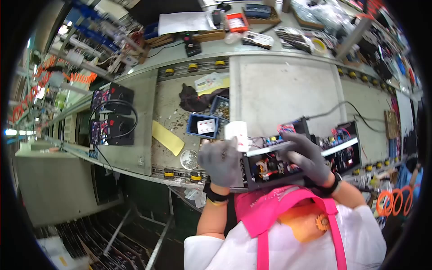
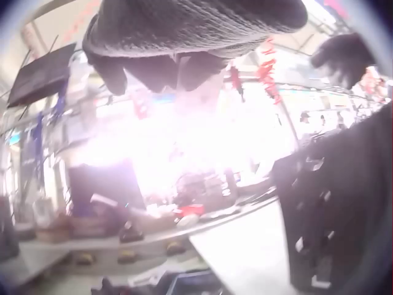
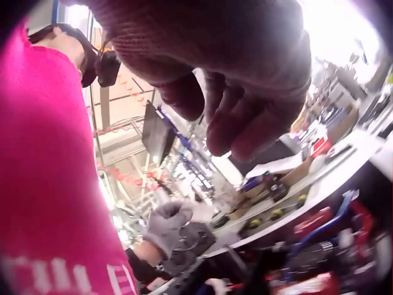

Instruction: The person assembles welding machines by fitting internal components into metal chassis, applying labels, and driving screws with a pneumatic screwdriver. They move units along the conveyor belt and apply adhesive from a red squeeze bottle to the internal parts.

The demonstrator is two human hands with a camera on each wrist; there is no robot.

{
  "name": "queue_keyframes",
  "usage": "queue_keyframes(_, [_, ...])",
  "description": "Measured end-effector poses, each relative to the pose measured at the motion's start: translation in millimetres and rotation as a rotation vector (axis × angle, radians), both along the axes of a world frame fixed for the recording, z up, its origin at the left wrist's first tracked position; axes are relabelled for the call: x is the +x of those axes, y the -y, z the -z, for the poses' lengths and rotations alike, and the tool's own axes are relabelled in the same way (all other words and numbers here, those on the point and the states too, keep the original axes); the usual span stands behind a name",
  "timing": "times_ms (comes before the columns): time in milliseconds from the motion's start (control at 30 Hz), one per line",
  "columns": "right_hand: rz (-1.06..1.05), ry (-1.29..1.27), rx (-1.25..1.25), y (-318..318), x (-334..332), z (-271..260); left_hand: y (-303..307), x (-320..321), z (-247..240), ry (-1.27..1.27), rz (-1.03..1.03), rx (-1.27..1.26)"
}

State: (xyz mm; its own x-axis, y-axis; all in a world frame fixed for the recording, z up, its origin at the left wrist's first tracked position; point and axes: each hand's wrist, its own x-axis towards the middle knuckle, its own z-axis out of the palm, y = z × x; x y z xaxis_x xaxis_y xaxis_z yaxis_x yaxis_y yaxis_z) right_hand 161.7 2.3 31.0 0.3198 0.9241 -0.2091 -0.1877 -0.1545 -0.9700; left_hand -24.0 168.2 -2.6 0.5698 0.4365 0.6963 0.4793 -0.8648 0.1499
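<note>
My left hand, in a grey glove, pinches a white card with small red marks along its edge. This hand is beside the left end of an open black metal case with wires and electronic parts inside. Over that case hovers my right hand, also gloved, its fingers loosely bent. Nothing shows between those fingers in the right wrist view. There the left hand appears farther off with the pale card. A second open case stands just right of the first.
A blue bin holds a similar marked card. Nearby are a round white dish of small parts, a yellow strip and a dark cloth. Two black units stand at left. A black cable crosses the pale board.
</note>
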Motion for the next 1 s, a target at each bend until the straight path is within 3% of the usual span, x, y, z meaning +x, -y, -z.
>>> queue_keyframes(67, [0.044,-0.346,0.032,-13.5,-18.8,0.6,40.9,5.5,-10.3,-0.037,0.107,0.098])
queue_keyframes(100, [0.043,-0.329,-0.041,-14.2,-21.7,-2.5,57.6,7.7,-9.7,-0.028,0.119,0.095])
queue_keyframes(167, [0.149,-0.372,0.05,-6.5,-26.7,8.4,82.3,5.1,-6.3,-0.045,0.195,0.006])
queue_keyframes(267, [-0.144,-0.119,0.102,7.1,3.3,6.6,103.7,10.6,-30.8,0.225,0.262,-0.617])
queue_keyframes(300, [-0.237,0.033,0.054,11.9,9.3,-2.2,101.5,2.1,-26.8,0.142,0.334,-0.684])
queue_keyframes(367, [-0.408,0.279,0.14,20.5,17.6,-1.1,107.7,-0.8,-23.4,0.301,0.553,-1.322])
queue_keyframes(400, [-0.414,0.275,0.137,24.7,16.2,-1.3,113.5,-1.9,-29.2,0.34,0.609,-1.613])
queue_keyframes(500, [-0.373,0.38,0.184,32.6,10.4,-1.0,116.0,-2.2,0.0,0.188,0.542,-1.269])
queue_keyframes(600, [-0.199,0.657,0.378,39.3,0.3,8.5,127.9,-1.9,-0.2,0.301,0.442,-1.412])
queue_keyframes(733, [-0.32,0.819,0.355,49.7,-6.6,11.6,139.1,-1.7,-0.3,0.305,0.335,-1.312])
queue_keyframes(833, [-0.342,0.872,0.363,52.4,-8.3,18.2,142.6,-1.3,-10.3,0.21,0.27,-1.214])
queue_keyframes(933, [-0.365,0.632,0.234,49.8,-3.9,20.4,140.8,-2.9,-13.4,0.125,0.254,-1.126])
queue_keyframes(1000, [-0.373,0.633,0.258,49.1,-3.4,26.5,137.5,-3.1,-11.8,0.107,0.256,-1.13])
